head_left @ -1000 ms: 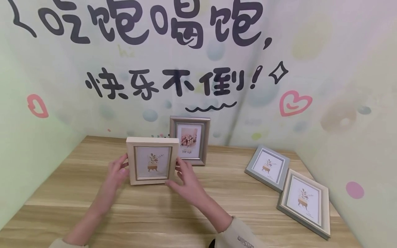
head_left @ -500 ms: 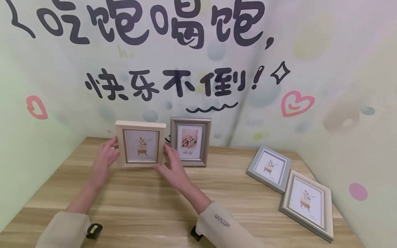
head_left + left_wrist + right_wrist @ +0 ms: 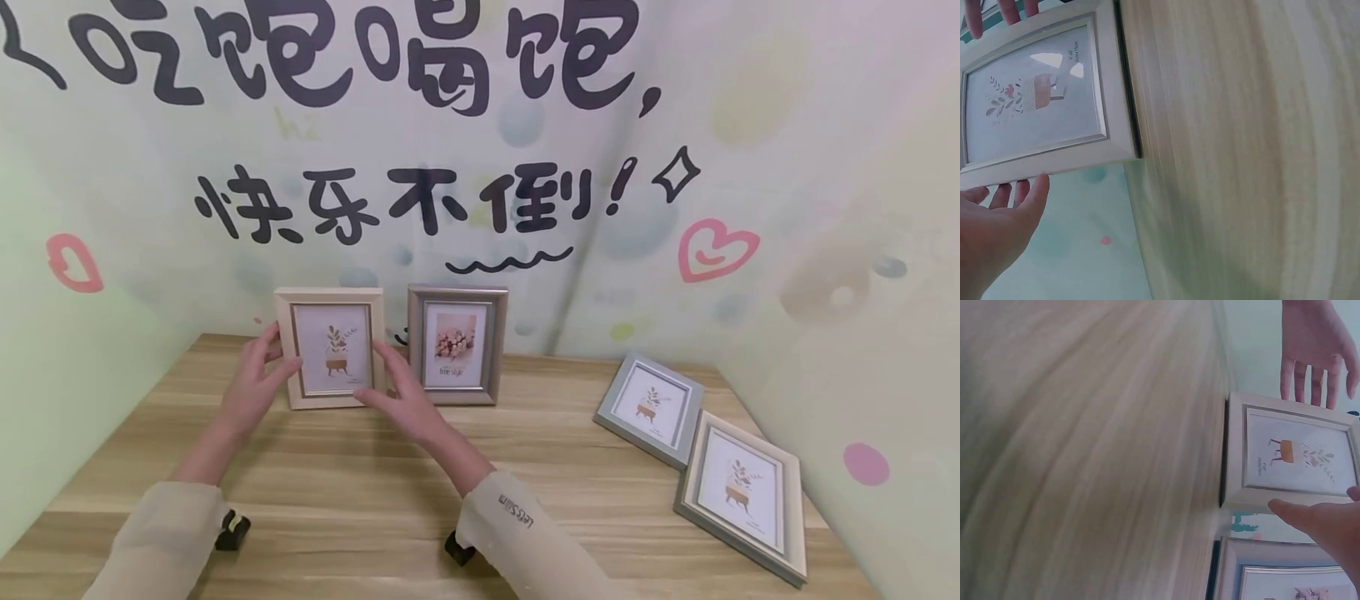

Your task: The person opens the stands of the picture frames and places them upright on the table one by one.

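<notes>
A cream picture frame (image 3: 330,348) with a potted-plant print stands upright at the back left of the wooden table. My left hand (image 3: 256,379) is at its left side, and in the left wrist view the fingertips (image 3: 1040,182) lie along that edge with the fingers extended. At the opposite side is my right hand (image 3: 405,398), its fingers loosely extended along the edge and its thumb (image 3: 1288,511) near the lower front corner. Neither hand is visibly curled round the frame. Just to the right stands a grey-brown frame (image 3: 491,350) with a flower print.
At the table's right side, a blue-grey frame (image 3: 688,425) and a larger cream-and-grey frame (image 3: 789,500) lie face up, touching at their corners. A printed cloth wall (image 3: 585,317) rises behind the wooden tabletop (image 3: 360,508).
The cream frame has moved left and back, away from overlapping the grey-brown frame, and now stands on the table. Both hands moved with it, and their fingers now look looser.
</notes>
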`<action>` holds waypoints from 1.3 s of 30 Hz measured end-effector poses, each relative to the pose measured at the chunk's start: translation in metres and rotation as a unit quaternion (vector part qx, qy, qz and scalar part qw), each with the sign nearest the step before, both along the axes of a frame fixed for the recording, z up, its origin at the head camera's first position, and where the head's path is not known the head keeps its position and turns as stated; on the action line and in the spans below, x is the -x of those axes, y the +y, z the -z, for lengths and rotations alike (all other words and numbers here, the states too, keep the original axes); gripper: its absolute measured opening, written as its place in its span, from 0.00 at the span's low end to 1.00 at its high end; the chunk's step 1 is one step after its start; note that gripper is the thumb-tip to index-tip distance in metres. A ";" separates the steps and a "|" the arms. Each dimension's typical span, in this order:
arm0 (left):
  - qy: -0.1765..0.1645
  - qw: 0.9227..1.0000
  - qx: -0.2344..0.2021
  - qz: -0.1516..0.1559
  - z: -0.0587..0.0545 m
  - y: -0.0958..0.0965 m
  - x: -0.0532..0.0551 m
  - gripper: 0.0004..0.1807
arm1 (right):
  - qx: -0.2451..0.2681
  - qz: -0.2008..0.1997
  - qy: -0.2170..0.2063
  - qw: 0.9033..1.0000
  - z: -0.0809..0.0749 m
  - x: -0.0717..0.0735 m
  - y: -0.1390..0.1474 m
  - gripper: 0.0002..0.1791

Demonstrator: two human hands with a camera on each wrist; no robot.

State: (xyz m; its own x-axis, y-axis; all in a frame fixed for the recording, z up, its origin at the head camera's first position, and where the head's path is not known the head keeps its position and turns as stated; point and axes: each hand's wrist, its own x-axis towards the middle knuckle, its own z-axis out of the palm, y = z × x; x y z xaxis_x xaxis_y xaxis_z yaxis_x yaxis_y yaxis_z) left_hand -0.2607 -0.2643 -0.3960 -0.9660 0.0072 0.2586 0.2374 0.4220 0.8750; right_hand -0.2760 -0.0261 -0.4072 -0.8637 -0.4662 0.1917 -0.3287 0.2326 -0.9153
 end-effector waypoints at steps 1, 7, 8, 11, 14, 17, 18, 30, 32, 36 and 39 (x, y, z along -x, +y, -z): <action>0.001 1.000 0.003 -0.002 0.000 0.000 0.001 0.40 | -0.006 -0.003 0.001 1.000 -0.001 0.000 0.000 0.43; 0.005 0.999 0.048 -0.017 -0.004 0.002 0.004 0.42 | -0.033 -0.015 -0.002 0.999 -0.008 0.000 0.004 0.41; 0.006 0.998 0.054 -0.019 -0.004 0.003 0.005 0.42 | -0.034 -0.016 -0.001 0.999 -0.008 0.000 0.005 0.41; 0.009 0.997 0.067 -0.027 -0.006 0.003 0.005 0.41 | -0.038 -0.018 0.005 0.999 -0.009 0.000 0.008 0.40; 0.011 0.997 0.071 -0.031 -0.007 0.003 0.003 0.41 | -0.042 -0.027 0.007 0.999 -0.009 -0.003 0.014 0.40; 0.012 0.997 0.067 -0.033 -0.009 0.005 -0.001 0.42 | -0.041 -0.038 0.002 0.998 -0.012 -0.009 0.025 0.40; 0.013 0.997 0.066 -0.034 -0.010 0.005 -0.002 0.42 | -0.039 -0.042 0.001 0.998 -0.013 -0.011 0.029 0.40; 0.043 0.990 0.074 -0.113 -0.019 0.013 -0.014 0.43 | -0.053 -0.046 0.021 0.997 -0.022 -0.024 0.090 0.38; 0.051 0.989 0.074 -0.121 -0.022 0.016 -0.017 0.42 | -0.056 -0.043 0.028 0.997 -0.021 -0.024 0.099 0.38; 0.062 0.990 0.065 -0.111 -0.030 0.024 -0.023 0.41 | -0.053 -0.036 0.037 0.997 -0.022 -0.025 0.117 0.37; 0.065 0.992 0.060 -0.092 -0.036 0.031 -0.029 0.40 | -0.055 -0.023 0.044 0.997 -0.024 -0.028 0.131 0.36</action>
